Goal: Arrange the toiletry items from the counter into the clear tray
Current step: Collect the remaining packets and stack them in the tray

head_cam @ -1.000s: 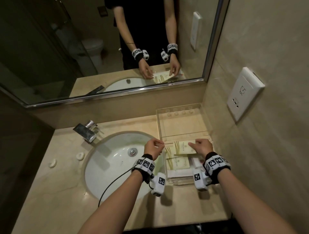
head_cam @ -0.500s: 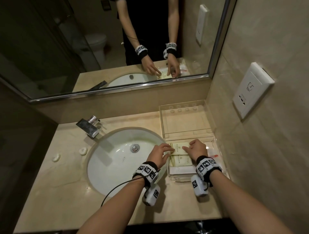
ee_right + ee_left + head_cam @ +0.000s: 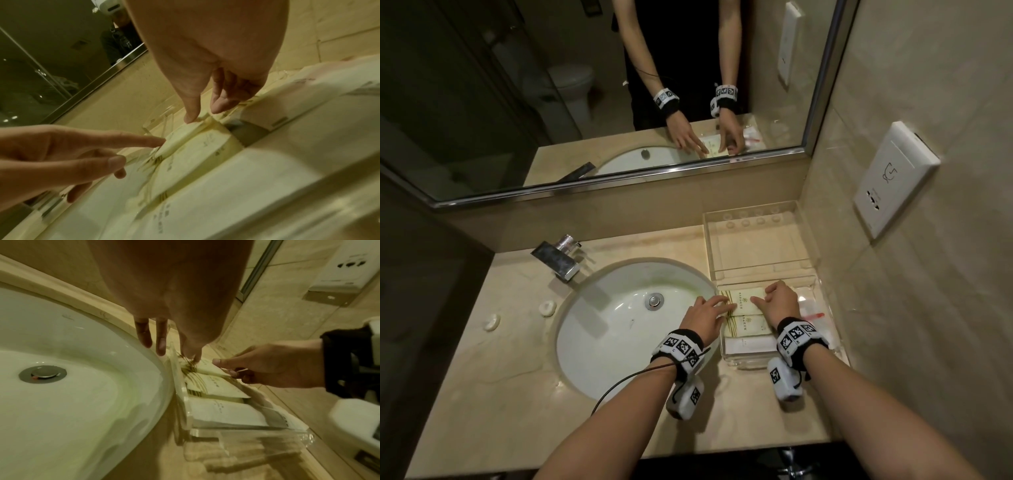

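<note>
Right now your left hand (image 3: 702,317) lays straight fingers on the cream paper packet (image 3: 744,301) in the clear acrylic tray (image 3: 758,245). Your right hand (image 3: 779,301), thumb extended and fingers bent, presses it too, gripping nothing. Beige marble counter (image 3: 517,387) surrounds the white oval sink (image 3: 619,325) below the mirror (image 3: 585,85).

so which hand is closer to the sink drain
Left. The left hand sits at the sink's right rim, just right of the drain, fingers on the cream packet. The right hand is farther right, over the clear tray.

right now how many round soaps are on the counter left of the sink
2. One soap lies by the sink's left rim; the other soap lies farther left. Neither hand is near them.
</note>
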Demonstrator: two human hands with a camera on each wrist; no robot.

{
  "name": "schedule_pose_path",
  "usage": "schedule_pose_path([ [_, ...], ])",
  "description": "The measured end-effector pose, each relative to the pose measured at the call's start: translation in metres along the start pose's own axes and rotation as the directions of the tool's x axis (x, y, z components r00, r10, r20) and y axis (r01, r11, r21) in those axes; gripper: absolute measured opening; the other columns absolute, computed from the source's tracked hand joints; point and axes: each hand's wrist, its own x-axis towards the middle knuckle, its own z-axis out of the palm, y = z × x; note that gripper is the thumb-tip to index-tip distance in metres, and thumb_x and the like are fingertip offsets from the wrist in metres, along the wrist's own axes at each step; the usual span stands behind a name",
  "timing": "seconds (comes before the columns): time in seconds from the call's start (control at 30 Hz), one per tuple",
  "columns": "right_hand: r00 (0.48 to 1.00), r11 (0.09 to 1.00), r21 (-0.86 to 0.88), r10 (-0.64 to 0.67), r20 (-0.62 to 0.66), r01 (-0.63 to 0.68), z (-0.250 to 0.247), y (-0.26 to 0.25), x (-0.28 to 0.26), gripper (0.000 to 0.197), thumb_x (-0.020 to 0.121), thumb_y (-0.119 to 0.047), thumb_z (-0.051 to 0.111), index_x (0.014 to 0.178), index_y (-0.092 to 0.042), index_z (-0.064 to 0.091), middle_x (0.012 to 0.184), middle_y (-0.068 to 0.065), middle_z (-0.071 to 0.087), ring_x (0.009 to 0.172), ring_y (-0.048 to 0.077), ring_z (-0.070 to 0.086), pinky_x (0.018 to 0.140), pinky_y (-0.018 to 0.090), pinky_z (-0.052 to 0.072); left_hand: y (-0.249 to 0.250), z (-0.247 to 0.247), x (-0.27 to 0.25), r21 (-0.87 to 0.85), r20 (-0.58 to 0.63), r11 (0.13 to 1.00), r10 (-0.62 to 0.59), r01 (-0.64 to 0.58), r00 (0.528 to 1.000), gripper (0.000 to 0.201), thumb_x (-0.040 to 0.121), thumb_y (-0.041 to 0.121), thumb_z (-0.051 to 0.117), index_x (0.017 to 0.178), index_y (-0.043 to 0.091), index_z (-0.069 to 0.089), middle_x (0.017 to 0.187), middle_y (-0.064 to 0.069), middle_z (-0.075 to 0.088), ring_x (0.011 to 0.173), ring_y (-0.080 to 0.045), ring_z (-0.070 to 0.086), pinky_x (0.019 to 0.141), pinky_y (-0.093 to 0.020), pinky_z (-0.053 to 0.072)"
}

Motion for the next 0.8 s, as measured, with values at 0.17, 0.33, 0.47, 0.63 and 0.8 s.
schedule_pose_path([
  [0.17, 1.0, 1.0, 0.012, -0.002, 0.008, 0.002, -0.006, -0.003, -0.003, 0.045, 0.076, -0.035, 0.08, 0.103, -0.008, 0.057, 0.095, 0.006, 0.065, 0.093, 0.023, 0.062, 0.081, 0.033, 0.049, -0.005, -0.008, -0.005, -0.1, -0.126, 0.995, -0.007, -0.006, 0.992, 0.037, 0.095, 0.016, 0.047, 0.125, 0.034, 0.06, 0.133, 0.008, 0.054, 0.106, -0.023, 0.046, 0.094, -0.039, 0.043],
  [0.33, 0.999, 0.998, -0.062, 0.018, 0.044, -0.015, -0.016, 0.005, -0.019, 0.051, 0.069, -0.034, 0.086, 0.1, -0.011, 0.053, 0.093, 0.006, 0.065, 0.088, 0.025, 0.063, 0.076, 0.035, 0.051, 0.005, -0.007, -0.01, 0.033, -0.081, 0.994, 0.104, -0.101, 0.991, 0.042, 0.095, 0.017, 0.046, 0.132, 0.036, 0.054, 0.141, 0.008, 0.05, 0.114, -0.026, 0.045, 0.091, -0.041, 0.043],
  [0.47, 0.994, 0.98, -0.198, 0.051, 0.101, -0.03, -0.017, 0.011, -0.029, 0.052, 0.068, -0.034, 0.086, 0.104, -0.012, 0.056, 0.104, 0.005, 0.066, 0.098, 0.025, 0.064, 0.084, 0.036, 0.053, 0.014, -0.002, -0.006, 0.145, 0.01, 0.982, 0.123, -0.123, 0.992, 0.054, 0.092, 0.012, 0.048, 0.138, 0.039, 0.043, 0.151, 0.007, 0.038, 0.129, -0.03, 0.036, 0.098, -0.043, 0.037],
  [0.63, 0.986, 0.977, -0.188, 0.124, 0.112, -0.101, -0.015, 0.004, -0.028, 0.043, 0.076, -0.03, 0.081, 0.107, -0.005, 0.065, 0.113, 0.011, 0.067, 0.106, 0.028, 0.063, 0.09, 0.036, 0.052, 0.021, 0.0, -0.002, 0.184, 0.045, 0.978, 0.096, -0.103, 0.994, 0.06, 0.091, 0.008, 0.048, 0.142, 0.037, 0.038, 0.153, 0.005, 0.033, 0.132, -0.03, 0.033, 0.1, -0.044, 0.036],
  [0.8, 0.982, 0.977, -0.177, 0.142, 0.124, -0.119, -0.016, 0.007, -0.023, 0.021, 0.083, -0.028, 0.074, 0.096, -0.011, 0.07, 0.116, 0.01, 0.069, 0.108, 0.027, 0.063, 0.091, 0.033, 0.051, 0.022, -0.001, 0.0, 0.185, 0.044, 0.978, 0.086, -0.093, 0.995, 0.056, 0.093, 0.011, 0.045, 0.142, 0.037, 0.038, 0.152, 0.005, 0.035, 0.132, -0.029, 0.033, 0.099, -0.044, 0.036],
])
